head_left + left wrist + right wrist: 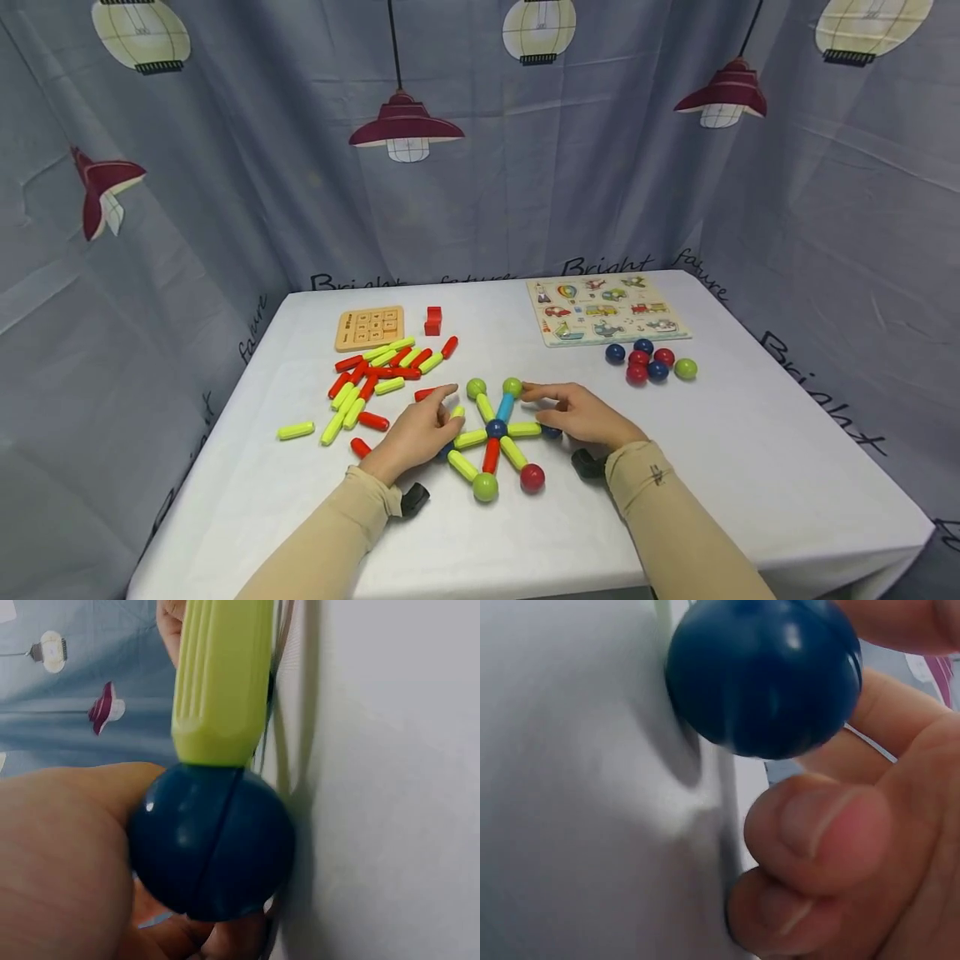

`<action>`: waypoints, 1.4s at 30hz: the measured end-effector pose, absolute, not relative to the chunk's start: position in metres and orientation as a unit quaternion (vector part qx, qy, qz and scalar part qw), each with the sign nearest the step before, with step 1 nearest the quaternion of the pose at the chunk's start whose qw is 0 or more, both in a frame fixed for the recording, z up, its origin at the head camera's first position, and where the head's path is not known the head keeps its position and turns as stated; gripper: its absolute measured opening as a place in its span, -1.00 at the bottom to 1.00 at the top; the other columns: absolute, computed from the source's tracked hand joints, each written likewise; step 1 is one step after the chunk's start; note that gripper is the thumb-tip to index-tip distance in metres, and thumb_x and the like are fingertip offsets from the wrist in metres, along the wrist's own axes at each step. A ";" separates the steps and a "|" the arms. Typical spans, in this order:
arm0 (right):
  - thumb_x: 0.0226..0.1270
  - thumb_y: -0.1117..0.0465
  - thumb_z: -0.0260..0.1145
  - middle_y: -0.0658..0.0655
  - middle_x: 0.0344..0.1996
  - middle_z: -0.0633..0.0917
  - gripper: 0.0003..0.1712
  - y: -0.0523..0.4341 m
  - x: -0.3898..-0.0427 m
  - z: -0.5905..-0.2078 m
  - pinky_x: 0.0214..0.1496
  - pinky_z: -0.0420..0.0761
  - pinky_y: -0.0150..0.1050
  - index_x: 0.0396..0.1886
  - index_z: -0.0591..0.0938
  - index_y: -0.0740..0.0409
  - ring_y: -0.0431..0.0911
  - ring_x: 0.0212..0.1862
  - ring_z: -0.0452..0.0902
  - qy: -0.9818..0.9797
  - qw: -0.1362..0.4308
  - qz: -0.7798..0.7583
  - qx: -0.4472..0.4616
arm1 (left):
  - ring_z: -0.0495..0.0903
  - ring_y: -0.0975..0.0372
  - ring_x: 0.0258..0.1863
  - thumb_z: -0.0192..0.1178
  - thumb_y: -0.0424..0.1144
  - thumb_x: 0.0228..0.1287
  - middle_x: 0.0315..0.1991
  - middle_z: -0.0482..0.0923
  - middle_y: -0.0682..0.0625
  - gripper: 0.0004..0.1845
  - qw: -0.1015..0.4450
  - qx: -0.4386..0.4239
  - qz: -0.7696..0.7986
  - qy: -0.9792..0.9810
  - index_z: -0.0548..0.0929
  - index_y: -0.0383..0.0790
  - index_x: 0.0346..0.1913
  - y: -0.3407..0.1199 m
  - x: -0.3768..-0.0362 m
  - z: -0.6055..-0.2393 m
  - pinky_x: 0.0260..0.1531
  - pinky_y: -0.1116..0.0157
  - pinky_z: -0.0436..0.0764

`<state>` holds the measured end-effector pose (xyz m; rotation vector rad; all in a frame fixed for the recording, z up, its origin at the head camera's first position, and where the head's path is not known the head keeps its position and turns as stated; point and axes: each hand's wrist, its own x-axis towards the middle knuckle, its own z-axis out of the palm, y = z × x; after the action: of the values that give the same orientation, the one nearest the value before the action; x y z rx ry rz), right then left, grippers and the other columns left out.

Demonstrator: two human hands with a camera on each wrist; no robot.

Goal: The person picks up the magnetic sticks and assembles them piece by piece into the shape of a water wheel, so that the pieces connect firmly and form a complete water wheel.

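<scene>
Your star of sticks and balls point(495, 433) sits near the front middle of the white table point(750, 467), just behind the front edge. There is bare cloth to the right of it and in front; on the left the loose pile of red and yellow sticks point(371, 379) crowds in close, with one stray yellow stick point(296, 430) well out toward the left edge. The cluster of spare balls point(648, 363) lies to the right rear, near the picture puzzle board point(603, 308); the small wooden number board point(369, 327) and a red block point(432, 320) sit at the back left. The curtain walls close in on the back and both sides.

Head view: your left hand point(420, 433) lies over the star's left arm, forefinger stretched forward and flat. Your right hand point(581, 415) lies over the right arm, fingers reaching left toward the green ball point(512, 387).

Only the wrist views show the grips. Left wrist: a dark blue ball point(210, 840) on the end of a yellow stick point(223, 679), your palm against the ball; whether your fingers close on it, I cannot tell. Right wrist: your fingers curl round another dark blue ball point(763, 675), pinching it against the cloth.
</scene>
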<state>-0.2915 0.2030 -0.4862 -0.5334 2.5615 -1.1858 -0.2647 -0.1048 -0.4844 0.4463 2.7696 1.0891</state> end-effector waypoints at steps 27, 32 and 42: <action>0.36 0.10 0.41 -0.12 0.43 0.52 -0.52 0.210 -0.287 -0.491 -0.20 0.52 -0.21 0.27 0.67 -0.24 0.01 -0.19 0.50 0.874 0.140 -0.432 -0.173 | 0.57 0.17 -0.40 0.40 -0.05 0.32 -0.31 0.58 0.00 -0.39 0.116 0.195 0.309 0.924 0.41 -0.01 0.36 -0.099 -0.299 -0.465 -0.34 0.25 0.58; 0.35 0.08 0.43 -0.04 0.39 0.56 -0.51 0.210 -0.285 -0.494 -0.32 0.52 -0.25 0.28 0.66 -0.16 -0.01 -0.34 0.48 0.869 0.141 -0.440 -0.179 | 0.56 0.18 -0.40 0.41 -0.02 0.32 -0.31 0.58 0.01 -0.41 0.098 0.176 0.309 0.930 0.42 -0.03 0.30 -0.099 -0.297 -0.473 -0.34 0.27 0.58; 0.28 0.01 0.52 -0.03 -0.23 0.66 -0.77 0.215 -0.285 -0.493 -0.38 0.51 -0.25 -0.09 0.74 -0.18 -0.05 -0.35 0.50 0.896 0.070 -0.415 -0.138 | 0.54 0.18 -0.42 0.32 0.04 0.41 -0.31 0.57 -0.01 -0.55 0.072 0.130 0.344 0.927 0.54 -0.04 0.23 -0.103 -0.286 -0.466 -0.40 0.27 0.56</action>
<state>-0.2850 0.2149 -0.4928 -0.4147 2.6973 -1.2497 -0.2856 -0.1031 -0.4663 0.3917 2.7852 1.0342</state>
